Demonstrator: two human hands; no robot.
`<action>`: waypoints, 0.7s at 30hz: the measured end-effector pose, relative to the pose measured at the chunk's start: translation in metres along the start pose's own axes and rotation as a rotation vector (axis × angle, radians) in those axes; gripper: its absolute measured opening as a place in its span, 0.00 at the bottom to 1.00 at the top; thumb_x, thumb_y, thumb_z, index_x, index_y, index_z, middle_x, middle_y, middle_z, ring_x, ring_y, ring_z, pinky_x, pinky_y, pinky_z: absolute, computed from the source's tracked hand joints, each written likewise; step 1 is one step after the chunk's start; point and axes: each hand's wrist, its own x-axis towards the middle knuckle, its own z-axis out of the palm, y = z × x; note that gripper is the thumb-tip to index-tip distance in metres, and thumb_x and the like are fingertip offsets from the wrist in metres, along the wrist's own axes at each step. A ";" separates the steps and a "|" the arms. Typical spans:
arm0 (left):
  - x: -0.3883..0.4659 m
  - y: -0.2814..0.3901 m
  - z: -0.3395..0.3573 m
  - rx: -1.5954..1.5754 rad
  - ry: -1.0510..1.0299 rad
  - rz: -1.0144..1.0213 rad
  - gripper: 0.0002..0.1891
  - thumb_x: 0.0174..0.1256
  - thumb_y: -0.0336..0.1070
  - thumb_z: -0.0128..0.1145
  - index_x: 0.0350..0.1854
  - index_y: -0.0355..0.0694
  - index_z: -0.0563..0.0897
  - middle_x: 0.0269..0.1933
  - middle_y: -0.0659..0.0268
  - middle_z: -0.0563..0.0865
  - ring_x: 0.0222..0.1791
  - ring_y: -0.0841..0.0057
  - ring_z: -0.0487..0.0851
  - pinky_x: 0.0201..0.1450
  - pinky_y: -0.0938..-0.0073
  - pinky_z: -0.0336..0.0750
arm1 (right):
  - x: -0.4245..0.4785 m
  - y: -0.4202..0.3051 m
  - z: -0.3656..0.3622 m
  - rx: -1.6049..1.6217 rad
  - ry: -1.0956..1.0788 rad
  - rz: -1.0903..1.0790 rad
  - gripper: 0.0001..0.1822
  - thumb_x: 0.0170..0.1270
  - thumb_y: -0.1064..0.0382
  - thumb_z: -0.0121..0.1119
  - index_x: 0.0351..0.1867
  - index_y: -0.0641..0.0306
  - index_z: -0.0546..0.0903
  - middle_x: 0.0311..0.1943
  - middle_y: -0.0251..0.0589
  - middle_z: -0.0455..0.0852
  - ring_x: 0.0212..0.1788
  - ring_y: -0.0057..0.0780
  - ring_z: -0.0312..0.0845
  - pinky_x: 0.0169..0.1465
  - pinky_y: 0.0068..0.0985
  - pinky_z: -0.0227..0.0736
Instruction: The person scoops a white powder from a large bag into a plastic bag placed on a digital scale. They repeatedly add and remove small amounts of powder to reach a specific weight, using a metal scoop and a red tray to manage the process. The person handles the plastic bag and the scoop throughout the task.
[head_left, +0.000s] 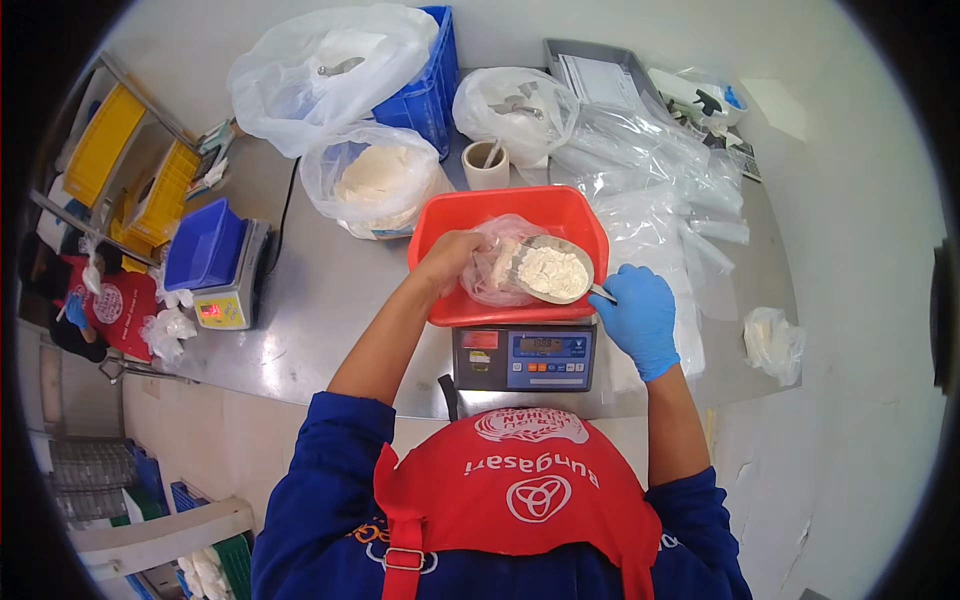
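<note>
My left hand (448, 264), bare, grips the rim of a clear plastic bag (484, 281) inside a red plastic tub (581, 210). In my right hand (639, 315), which wears a blue glove, is the handle of a metal scoop (591, 264). White powder (553, 273), like flour, fills the scoop, whose front lies at the bag's mouth. Under the tub stands a digital bench scale (525, 358) with a lit display. Behind and to the left, an open plastic bag (319, 176) holds more of the pale powder.
A blue crate (420, 97), a large plastic bag (277, 90), a smaller bag with a scoop (469, 94) and a beige cup (487, 176) stand behind. Clear plastic bags (652, 180) cover the right side. At left are a second scale (225, 309) with a blue tub (202, 247) and a co-worker (124, 307).
</note>
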 end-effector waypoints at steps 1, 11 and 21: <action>-0.002 0.001 0.001 -0.019 -0.019 0.002 0.16 0.70 0.31 0.55 0.54 0.26 0.84 0.47 0.55 0.89 0.48 0.66 0.89 0.52 0.63 0.84 | 0.000 0.000 0.000 -0.002 -0.009 0.002 0.15 0.56 0.50 0.75 0.27 0.56 0.84 0.29 0.40 0.80 0.36 0.41 0.78 0.42 0.41 0.71; -0.019 0.010 0.017 -0.048 -0.073 0.049 0.11 0.64 0.29 0.57 0.43 0.29 0.86 0.41 0.59 0.88 0.40 0.71 0.87 0.44 0.67 0.82 | -0.001 0.006 0.000 0.063 0.017 0.001 0.15 0.56 0.49 0.76 0.27 0.56 0.86 0.28 0.41 0.80 0.35 0.42 0.78 0.41 0.41 0.72; -0.021 0.008 0.019 -0.037 -0.205 0.130 0.17 0.66 0.30 0.57 0.53 0.25 0.85 0.49 0.57 0.90 0.47 0.72 0.90 0.50 0.68 0.84 | 0.000 0.006 -0.001 0.059 0.039 -0.033 0.15 0.57 0.50 0.76 0.27 0.57 0.86 0.27 0.41 0.80 0.34 0.44 0.77 0.38 0.41 0.72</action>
